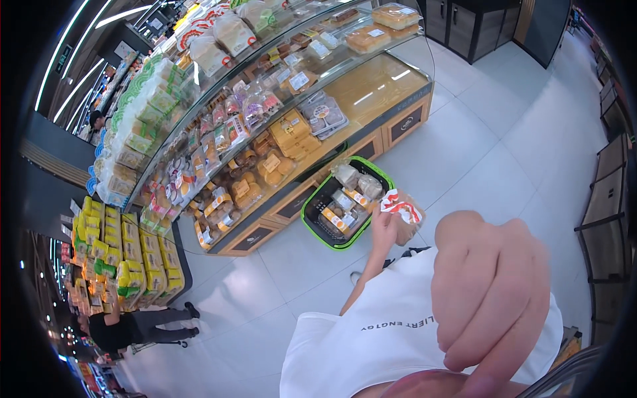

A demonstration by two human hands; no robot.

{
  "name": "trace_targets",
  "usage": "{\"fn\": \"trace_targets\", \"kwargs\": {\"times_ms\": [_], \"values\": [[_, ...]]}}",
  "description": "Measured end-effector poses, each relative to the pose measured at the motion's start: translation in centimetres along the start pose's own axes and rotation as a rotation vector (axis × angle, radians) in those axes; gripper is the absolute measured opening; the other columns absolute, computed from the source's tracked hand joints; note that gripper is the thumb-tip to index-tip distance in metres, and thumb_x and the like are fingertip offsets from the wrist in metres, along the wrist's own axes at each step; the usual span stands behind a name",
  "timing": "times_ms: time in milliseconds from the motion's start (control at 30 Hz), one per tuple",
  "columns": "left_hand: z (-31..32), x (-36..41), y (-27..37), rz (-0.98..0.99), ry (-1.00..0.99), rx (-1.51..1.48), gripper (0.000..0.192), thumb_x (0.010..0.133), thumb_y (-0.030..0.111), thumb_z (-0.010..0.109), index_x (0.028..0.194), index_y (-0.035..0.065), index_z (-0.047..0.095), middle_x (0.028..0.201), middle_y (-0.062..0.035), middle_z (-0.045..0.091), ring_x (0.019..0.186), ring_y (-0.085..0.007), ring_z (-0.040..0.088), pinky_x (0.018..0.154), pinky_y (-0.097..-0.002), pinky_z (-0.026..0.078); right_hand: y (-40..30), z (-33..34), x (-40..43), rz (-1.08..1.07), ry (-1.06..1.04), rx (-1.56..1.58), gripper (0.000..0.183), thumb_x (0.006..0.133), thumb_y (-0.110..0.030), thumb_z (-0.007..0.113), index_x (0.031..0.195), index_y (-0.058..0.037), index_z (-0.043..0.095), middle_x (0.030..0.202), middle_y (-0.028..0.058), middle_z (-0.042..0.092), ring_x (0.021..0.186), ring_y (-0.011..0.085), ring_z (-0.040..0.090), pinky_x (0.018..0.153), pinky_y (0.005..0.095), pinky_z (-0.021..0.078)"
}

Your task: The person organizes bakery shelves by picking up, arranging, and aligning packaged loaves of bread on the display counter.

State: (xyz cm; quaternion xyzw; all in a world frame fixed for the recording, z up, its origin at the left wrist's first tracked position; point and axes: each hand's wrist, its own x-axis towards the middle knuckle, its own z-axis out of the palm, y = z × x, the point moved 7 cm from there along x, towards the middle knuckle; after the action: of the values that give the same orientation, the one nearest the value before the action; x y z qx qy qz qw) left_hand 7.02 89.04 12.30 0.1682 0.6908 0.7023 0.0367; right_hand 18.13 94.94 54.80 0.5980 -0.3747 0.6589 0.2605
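Note:
My left hand (384,231) grips a clear plastic bag of sliced bread (409,230) by its gathered top, which carries red and white print. Just beside that hand, a black shopping basket with a green rim (318,240) rests on the floor. Inside it lie bagged bread (369,186) and clear packs with orange-and-white labels (336,220). Large and close to the camera, my right hand (490,293) is raised in front of my white shirt (388,343). Its fingers are curled together and nothing shows in them; the palm side is hidden.
Along the basket runs a curved glass bakery display (368,94) with packaged breads on several levels. Stacked yellow packs (149,248) stand at its left end. A person in dark clothes (119,328) stands there, at the lower left. Dark cabinets (477,25) stand at the upper right.

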Motion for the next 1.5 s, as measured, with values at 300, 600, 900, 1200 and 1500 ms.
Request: {"fn": "trace_targets", "kwargs": {"times_ms": [300,600,900,1200,1500], "values": [[11.0,3.7,-1.5,-0.19,-0.094,-0.104,0.015,0.08,0.008,0.06,0.089,-0.0051,0.062,0.099,-0.0172,0.057,0.079,-0.0285,0.059,0.072,-0.0318,0.045,-5.7,-10.3,-2.8,0.098,0.141,-0.155,0.009,0.074,0.003,0.067,0.079,-0.0037,0.071,0.081,0.0134,0.063,0.068,0.0171,0.06,0.058,0.022,0.0449],[16.5,14.8,-1.8,-0.087,-0.108,0.074,0.016,0.078,0.009,0.063,0.083,-0.006,0.063,0.095,-0.0172,0.055,0.082,-0.027,0.057,0.069,-0.0324,0.044,-3.0,-28.7,-11.6,0.367,0.492,-0.941,0.029,0.089,-0.019,0.055,0.109,0.0021,0.056,0.085,0.0116,0.061,0.076,0.0163,0.058,0.064,0.0277,0.045],[16.1,29.4,2.1,0.174,0.032,0.169,0.016,0.072,0.007,0.064,0.087,0.0007,0.067,0.092,-0.0129,0.058,0.083,-0.0287,0.056,0.071,-0.0345,0.044,3.2,-42.7,-38.8,1.502,0.578,-0.875,0.066,0.077,-0.02,0.069,0.134,-0.0056,0.037,0.119,0.0126,0.052,0.107,0.0224,0.051,0.08,0.0316,0.0468],[19.8,42.1,5.3,0.365,0.041,0.44,0.02,0.065,0.004,0.063,0.084,0.0038,0.069,0.087,-0.0101,0.061,0.082,-0.0279,0.055,0.071,-0.0364,0.044,8.8,-51.4,-38.6,1.661,0.47,-0.652,0.113,0.061,-0.03,0.082,0.142,0.0007,0.01,0.141,0.0239,0.023,0.129,0.0337,0.03,0.098,0.0413,0.0376],[22.3,52.8,8.5,0.244,0.336,-0.091,0.022,0.072,-0.004,0.063,0.093,-0.0016,0.059,0.086,-0.0078,0.06,0.079,-0.0145,0.056,0.069,-0.025,0.044,16.8,-66.5,-29.4,1.011,0.267,-0.648,0.134,0.046,-0.026,0.09,0.143,-0.0044,-0.001,0.145,0.0244,0.016,0.134,0.0366,0.021,0.109,0.0423,0.0211]]}}
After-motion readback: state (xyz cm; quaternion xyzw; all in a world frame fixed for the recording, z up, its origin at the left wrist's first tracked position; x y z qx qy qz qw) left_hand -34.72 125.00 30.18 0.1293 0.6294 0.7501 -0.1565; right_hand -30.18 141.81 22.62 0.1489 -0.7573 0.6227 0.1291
